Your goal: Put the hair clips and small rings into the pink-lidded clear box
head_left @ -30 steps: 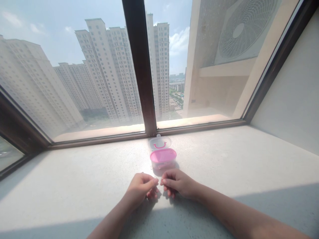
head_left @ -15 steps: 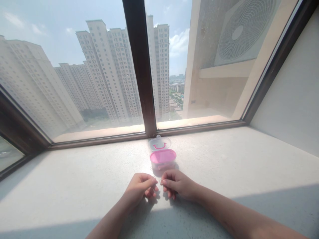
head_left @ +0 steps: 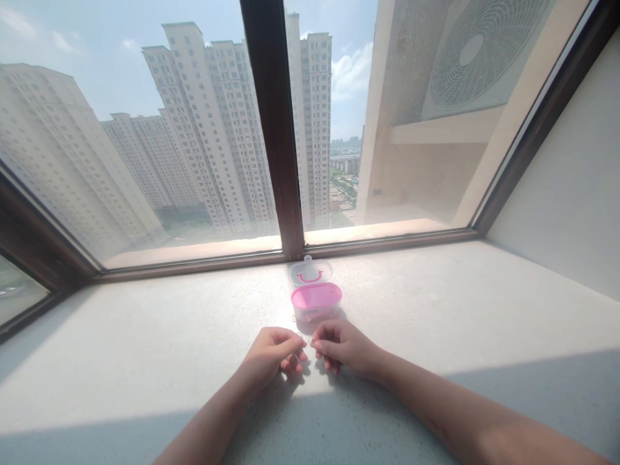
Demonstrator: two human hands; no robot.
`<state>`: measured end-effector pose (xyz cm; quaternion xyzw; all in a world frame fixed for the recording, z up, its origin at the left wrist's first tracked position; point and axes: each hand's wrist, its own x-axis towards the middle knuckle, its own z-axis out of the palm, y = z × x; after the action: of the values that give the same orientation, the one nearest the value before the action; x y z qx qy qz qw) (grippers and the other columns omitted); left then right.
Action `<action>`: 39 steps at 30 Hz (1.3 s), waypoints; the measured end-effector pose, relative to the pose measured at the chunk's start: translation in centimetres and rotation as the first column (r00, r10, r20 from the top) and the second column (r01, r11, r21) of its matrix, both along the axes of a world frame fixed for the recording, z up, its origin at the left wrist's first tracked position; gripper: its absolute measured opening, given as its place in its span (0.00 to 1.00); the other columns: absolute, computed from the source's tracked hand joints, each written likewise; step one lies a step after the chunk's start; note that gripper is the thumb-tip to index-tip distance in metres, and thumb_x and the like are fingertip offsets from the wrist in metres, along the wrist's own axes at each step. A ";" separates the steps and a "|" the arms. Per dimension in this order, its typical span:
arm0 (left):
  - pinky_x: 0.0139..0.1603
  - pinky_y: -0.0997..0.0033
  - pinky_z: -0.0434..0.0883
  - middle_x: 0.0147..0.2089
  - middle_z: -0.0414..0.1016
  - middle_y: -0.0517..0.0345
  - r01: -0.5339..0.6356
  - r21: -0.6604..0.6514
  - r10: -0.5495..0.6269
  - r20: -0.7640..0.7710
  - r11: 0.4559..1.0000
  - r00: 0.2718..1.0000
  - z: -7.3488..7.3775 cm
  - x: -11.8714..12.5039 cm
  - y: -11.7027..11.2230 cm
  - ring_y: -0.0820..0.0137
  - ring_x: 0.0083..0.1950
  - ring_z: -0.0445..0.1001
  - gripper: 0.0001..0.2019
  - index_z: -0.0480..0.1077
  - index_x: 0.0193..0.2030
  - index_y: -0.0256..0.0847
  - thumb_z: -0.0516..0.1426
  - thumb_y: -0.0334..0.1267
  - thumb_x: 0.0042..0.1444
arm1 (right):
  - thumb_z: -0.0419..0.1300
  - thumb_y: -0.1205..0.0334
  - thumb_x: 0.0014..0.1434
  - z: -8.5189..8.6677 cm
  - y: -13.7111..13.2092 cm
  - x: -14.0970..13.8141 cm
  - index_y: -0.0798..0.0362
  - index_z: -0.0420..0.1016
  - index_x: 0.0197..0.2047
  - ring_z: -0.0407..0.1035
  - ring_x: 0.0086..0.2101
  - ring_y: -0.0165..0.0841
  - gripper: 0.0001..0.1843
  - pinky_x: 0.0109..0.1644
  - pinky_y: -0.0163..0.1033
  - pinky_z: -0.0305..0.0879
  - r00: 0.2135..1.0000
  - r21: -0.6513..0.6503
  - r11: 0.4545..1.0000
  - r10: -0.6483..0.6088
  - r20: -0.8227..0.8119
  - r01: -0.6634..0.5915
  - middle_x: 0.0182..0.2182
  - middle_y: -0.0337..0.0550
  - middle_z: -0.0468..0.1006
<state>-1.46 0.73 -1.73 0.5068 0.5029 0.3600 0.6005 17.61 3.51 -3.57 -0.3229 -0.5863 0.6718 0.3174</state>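
My left hand [head_left: 275, 351] is closed in a pinch, thumb against forefinger, above the pale sill. Facing it across a narrow gap, my right hand [head_left: 347, 345] pinches the same way. A faint, thin loop shows by the left fingertips, but whatever either hand holds is too small to name. Just beyond my hands stands a small oval box [head_left: 316, 298] with a pink top and see-through sides. Its clear lid [head_left: 310, 274], with a pink curved handle, lies behind it towards the window. A tiny ring-like piece [head_left: 293, 318] rests by the box's left side.
The white sill [head_left: 169, 336] carries everything and ends at a brown window frame [head_left: 194, 266]. A dark upright post [head_left: 278, 129] rises behind the box. At the right is a white wall [head_left: 562, 181]. Tall buildings and a fan unit appear outside the glass.
The view has tilted slightly, so the box and hands appear a little higher. Both hands keep their pinch, with hardly any movement between them.
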 end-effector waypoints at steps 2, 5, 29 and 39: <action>0.20 0.78 0.61 0.26 0.76 0.47 0.003 0.004 -0.003 0.004 1.000 1.000 0.0 0.0 0.0 0.74 0.21 0.71 0.16 0.76 0.28 0.29 0.60 0.44 0.51 | 0.63 0.54 0.52 -0.1 0.0 -0.1 0.58 0.68 0.30 0.65 0.18 0.24 0.15 0.17 0.29 0.59 1.000 0.005 1.000 -0.019 0.003 0.019 0.22 0.38 0.72; 0.20 0.78 0.60 0.25 0.75 0.47 -0.001 0.002 0.001 0.010 1.000 1.000 0.0 0.0 0.0 0.75 0.21 0.69 0.16 0.75 0.27 0.29 0.61 0.44 0.50 | 0.63 0.53 0.52 -0.3 0.0 -0.2 0.58 0.68 0.30 0.65 0.17 0.24 0.16 0.17 0.29 0.58 0.998 0.007 0.998 -0.056 -0.005 0.056 0.22 0.38 0.72; 0.21 0.77 0.57 0.22 0.71 0.54 -0.013 0.010 0.012 0.041 1.000 0.999 -0.2 0.2 0.1 0.77 0.20 0.65 0.14 0.70 0.24 0.32 0.62 0.44 0.49 | 0.63 0.55 0.51 -0.2 0.0 -0.3 0.57 0.67 0.31 0.64 0.16 0.24 0.14 0.15 0.28 0.56 0.991 0.017 0.992 -0.126 -0.047 0.127 0.24 0.38 0.73; 0.21 0.77 0.58 0.20 0.71 0.55 -0.014 0.011 0.013 0.049 1.000 0.999 -0.2 0.3 0.1 0.77 0.19 0.65 0.15 0.70 0.23 0.33 0.62 0.44 0.49 | 0.63 0.54 0.51 -0.2 -0.1 -0.3 0.57 0.68 0.31 0.64 0.16 0.24 0.15 0.15 0.28 0.56 0.990 0.018 0.991 -0.135 -0.048 0.136 0.23 0.38 0.72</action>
<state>-1.14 0.81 -1.93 0.4978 0.4896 0.3791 0.6072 17.32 3.41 -3.82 -0.3429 -0.5626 0.6498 0.3791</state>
